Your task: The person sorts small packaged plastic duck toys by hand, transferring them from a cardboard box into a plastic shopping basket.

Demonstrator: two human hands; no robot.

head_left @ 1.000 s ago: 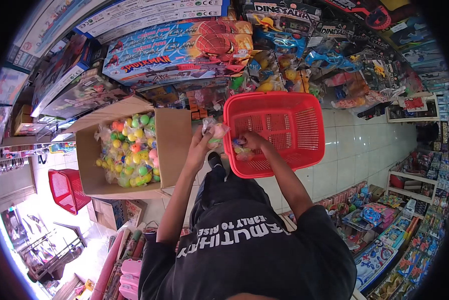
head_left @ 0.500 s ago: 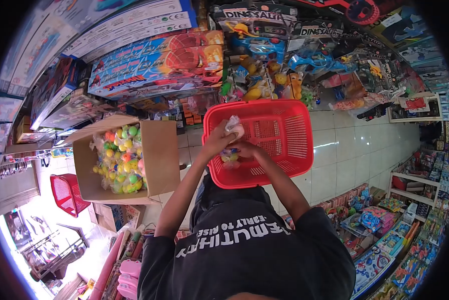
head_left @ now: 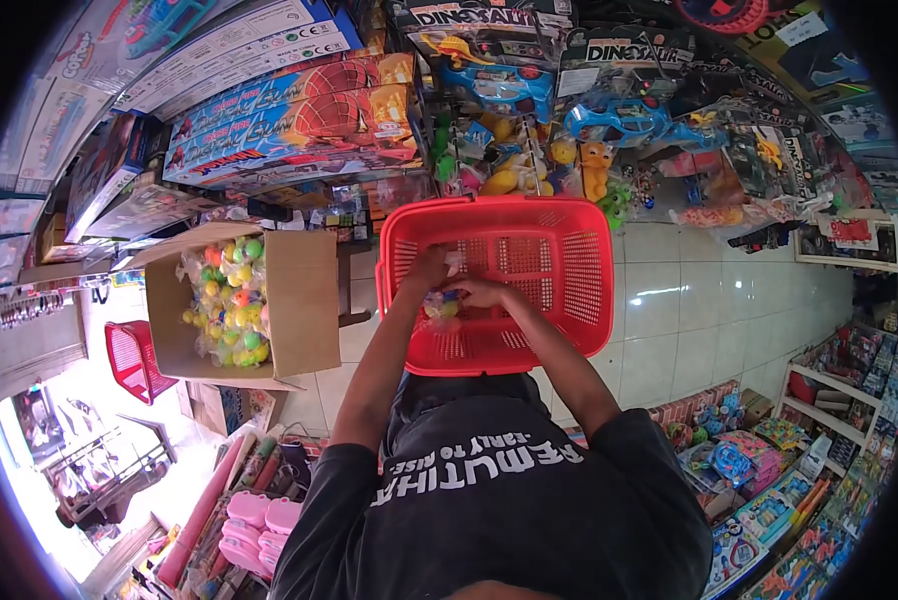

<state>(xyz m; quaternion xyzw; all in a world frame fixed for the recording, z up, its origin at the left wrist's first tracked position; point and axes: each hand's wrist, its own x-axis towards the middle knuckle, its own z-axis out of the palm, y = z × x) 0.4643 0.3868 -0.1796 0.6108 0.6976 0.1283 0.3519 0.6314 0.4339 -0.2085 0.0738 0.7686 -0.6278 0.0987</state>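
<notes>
The red plastic basket (head_left: 594,330) stands in front of my body, and both hands are inside its left part. My left hand (head_left: 429,268) is closed around a clear plastic packet (head_left: 454,262), whose contents are mostly hidden. Close beside it, my right hand (head_left: 481,292) has its fingers bent in toward the packet and a bag; what they grip is hidden. Under the hands, a clear bag of small colourful toys (head_left: 441,312) lies against the basket's left side.
An open cardboard box (head_left: 304,300) of bagged colourful balls stands to the left. Another red basket (head_left: 137,360) is beyond it. Boxed toy guns (head_left: 299,120) and hanging dinosaur packs (head_left: 499,60) line the far side. Tiled floor (head_left: 699,290) lies to the right.
My left hand has lowered with the plastic packet deeper into the basket, toward the left side. My right hand has stayed close beside it. The whole view has shifted slightly.
</notes>
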